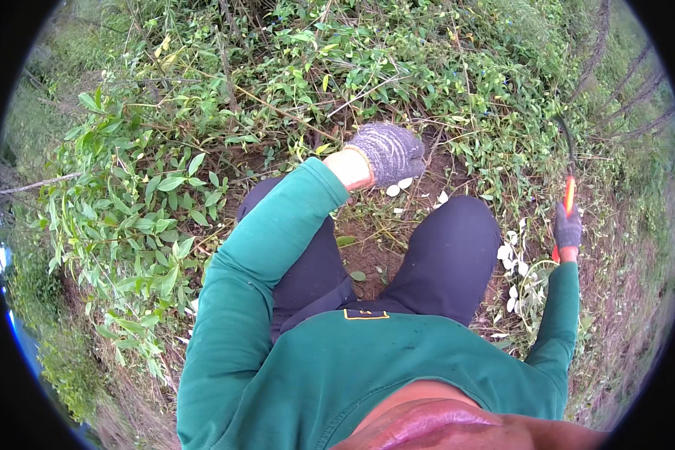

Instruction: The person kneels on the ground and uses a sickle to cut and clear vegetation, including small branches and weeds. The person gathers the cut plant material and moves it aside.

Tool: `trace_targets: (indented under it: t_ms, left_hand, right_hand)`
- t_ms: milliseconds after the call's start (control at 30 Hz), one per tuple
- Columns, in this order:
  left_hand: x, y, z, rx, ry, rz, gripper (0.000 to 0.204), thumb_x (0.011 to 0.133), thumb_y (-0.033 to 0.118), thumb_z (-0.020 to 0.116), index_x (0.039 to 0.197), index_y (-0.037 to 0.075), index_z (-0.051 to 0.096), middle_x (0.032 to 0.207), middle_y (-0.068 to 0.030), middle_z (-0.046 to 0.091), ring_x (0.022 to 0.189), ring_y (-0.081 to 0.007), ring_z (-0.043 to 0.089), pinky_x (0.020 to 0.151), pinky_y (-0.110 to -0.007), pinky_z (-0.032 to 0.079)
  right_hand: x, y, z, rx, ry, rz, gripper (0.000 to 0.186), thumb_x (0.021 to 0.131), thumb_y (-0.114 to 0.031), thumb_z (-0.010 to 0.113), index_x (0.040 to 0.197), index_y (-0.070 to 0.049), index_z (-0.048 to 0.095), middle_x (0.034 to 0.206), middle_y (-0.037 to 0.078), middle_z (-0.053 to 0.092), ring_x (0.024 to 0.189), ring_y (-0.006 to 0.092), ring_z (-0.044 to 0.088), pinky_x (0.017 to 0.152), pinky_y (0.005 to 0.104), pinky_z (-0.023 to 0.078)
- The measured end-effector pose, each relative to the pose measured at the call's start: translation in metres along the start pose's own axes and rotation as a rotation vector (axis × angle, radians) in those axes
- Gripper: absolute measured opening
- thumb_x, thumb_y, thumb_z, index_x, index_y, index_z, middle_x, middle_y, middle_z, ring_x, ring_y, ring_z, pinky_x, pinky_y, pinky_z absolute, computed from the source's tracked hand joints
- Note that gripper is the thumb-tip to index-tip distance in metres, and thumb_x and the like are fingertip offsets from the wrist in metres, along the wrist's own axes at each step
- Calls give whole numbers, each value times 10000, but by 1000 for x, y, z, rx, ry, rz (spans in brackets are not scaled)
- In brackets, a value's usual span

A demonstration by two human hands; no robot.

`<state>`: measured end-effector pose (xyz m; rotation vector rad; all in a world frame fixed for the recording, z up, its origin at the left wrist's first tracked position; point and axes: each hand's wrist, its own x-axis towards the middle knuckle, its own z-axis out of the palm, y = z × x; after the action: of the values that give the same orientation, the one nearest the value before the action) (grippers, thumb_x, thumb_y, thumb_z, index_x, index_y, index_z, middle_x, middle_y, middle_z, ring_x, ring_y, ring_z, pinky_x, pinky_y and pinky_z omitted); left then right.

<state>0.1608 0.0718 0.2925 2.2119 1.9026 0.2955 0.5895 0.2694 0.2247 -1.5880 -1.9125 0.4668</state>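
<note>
So this looked like weed-cutting on rough ground, and my read is it was caught between strokes. The right hand (568, 227), gloved, was clamped round the orange handle (570, 196) of the sickle (571, 180), held well out to the right, with its dark curved blade (565, 133) pointing up and away from the body. Left hand (387, 154), also gloved, was out in front, above the gap between the legs (457, 244), fingers curled in. Couldn't tell if it had any stems in it, because the back of the glove hid that. A few pale leaves (399, 187) showed right by its lower edge.

Weeds (397, 79) stood thick past that hand, with bare dirt (371, 259) between the knees and more pale foliage (514, 262) just right of the right knee. The hands were well apart, so if a cut was on, I'd say the next move called for a firm bunch in the left, then the sickle brought in low, under the fingers and clear of that knee.
</note>
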Motion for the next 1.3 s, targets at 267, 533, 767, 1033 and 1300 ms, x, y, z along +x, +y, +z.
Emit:
trace_targets:
  t_ms: [267,533,767,1033,1300]
  left_hand:
    - [0,3,-12,135,-10,59,206,794,219,550,874,83,683,843,-145,664,794,-323,656,634,-463,499]
    - [-7,-19,-11,14,325,12,207,832,308,551,835,124,644,735,-84,613,705,-287,614,631,-443,454]
    - [3,-42,-15,72,339,-93,122,782,200,567,769,103,640,719,-91,616,689,-283,623,616,-447,461]
    - [36,-81,-12,14,186,-236,183,768,198,557,827,80,684,772,-136,661,731,-311,658,628,-442,516]
    - [44,-94,-19,56,65,-219,166,805,172,541,888,95,662,863,-108,670,829,-284,660,694,-447,487]
  right_hand:
    - [53,-222,169,-289,-518,-697,342,912,-372,502,1064,-66,483,804,217,624,759,403,611,678,493,452]
    - [69,-376,333,-76,-488,-574,370,903,-367,497,1068,-37,529,929,230,641,876,393,624,777,479,481]
    - [63,-381,437,3,-587,-180,409,898,-351,479,1135,-24,537,1092,219,621,1019,388,595,881,459,469]
    - [-67,-231,407,-167,-741,-42,404,874,-327,535,1130,-14,540,1001,251,626,946,400,613,817,470,480]
    - [-120,-188,297,170,-959,99,355,879,-306,596,1089,-33,508,708,119,558,583,249,550,525,374,451]
